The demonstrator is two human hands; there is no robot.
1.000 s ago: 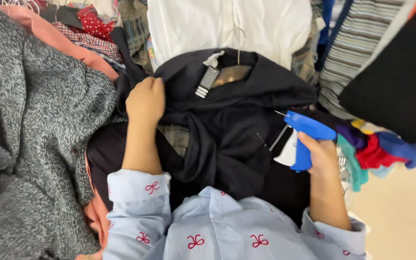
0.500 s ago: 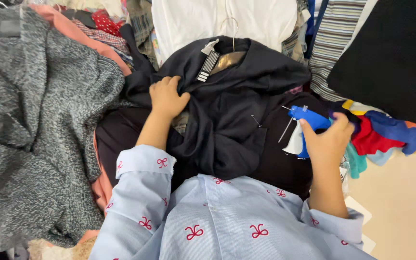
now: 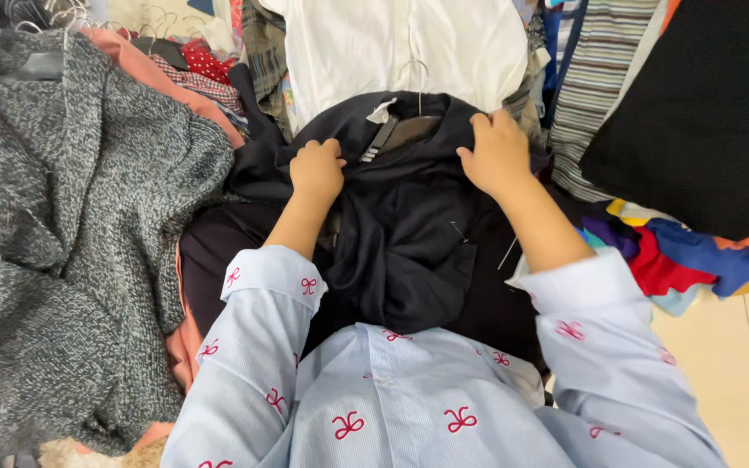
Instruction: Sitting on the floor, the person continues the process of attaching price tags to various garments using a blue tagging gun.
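Several garments fill my view from the head camera, the biggest being a grey marled knit sweater (image 3: 71,251) sprawled across the left side, with a black fabric panel (image 3: 704,130) at the upper right and a white shirt (image 3: 392,52) at the top middle. Between them lies the dark navy garment (image 3: 409,234), still on its hanger (image 3: 396,132), spread out in the centre just below the white shirt and partly over another dark piece beneath it. Closest to me I see my own light blue sleeves with red bow prints (image 3: 262,347). A striped top (image 3: 595,95) sits beside the black panel, and a heap of red, blue and purple cloth (image 3: 678,260) lies to the right of my forearm. A salmon-pink garment (image 3: 162,65) peeks out above the grey knit. My left hand (image 3: 316,169) rests on the navy garment near its left shoulder, fingers curled down into the cloth, though I cannot tell whether they pinch it. My right hand (image 3: 498,154) lies on the garment's right shoulder beside the collar, fingers bent and pressing on the fabric, holding nothing else.
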